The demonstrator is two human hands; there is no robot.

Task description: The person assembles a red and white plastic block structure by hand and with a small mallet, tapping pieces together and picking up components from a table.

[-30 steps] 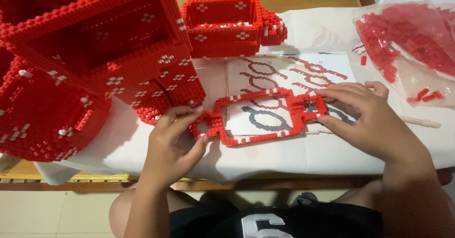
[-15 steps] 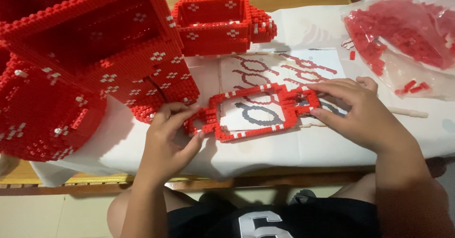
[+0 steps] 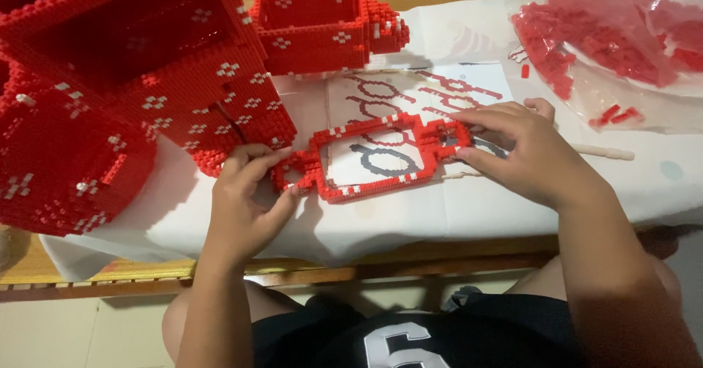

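On the white cloth (image 3: pixel 410 218), the red brick frame (image 3: pixel 370 155) is now sitting a touch more tilted than a moment ago, so both hands seem to be adjusting it over the pattern sheet (image 3: pixel 410 93). Left hand (image 3: pixel 245 192) is pinching the frame's left end with curled fingers; right hand (image 3: pixel 523 152) is pressing fingertips onto its right end.
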